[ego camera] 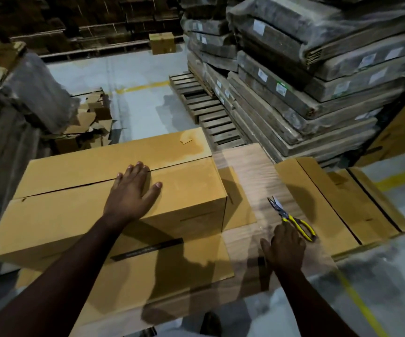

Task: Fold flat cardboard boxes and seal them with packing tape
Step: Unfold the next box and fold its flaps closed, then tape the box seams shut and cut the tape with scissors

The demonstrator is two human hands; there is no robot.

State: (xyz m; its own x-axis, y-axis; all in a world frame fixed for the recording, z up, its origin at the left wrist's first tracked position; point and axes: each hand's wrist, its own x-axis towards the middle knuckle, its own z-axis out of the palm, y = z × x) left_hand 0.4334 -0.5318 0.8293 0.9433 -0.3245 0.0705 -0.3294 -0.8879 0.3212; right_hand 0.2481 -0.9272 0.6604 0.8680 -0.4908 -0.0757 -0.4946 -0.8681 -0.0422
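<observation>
The scene is dim and warm-toned, the far background nearly black. Light falls from above and ahead, so the left hand [133,190], lying flat with straight fingers, casts a hard shadow back toward the wrist, down the near face of the cardboard box [114,190]. A second dark shadow pools just behind the right hand [285,246], whose fingers reach toward the scissors [293,220]. Beyond those fingertips the wrapped surface [252,171] gives a pale, hazy glare. Past the left fingertips, the floor [138,103] reads brightest. Straight edges bow toward the borders from wide-angle distortion, and the forearms nearest the lens look soft and underexposed
</observation>
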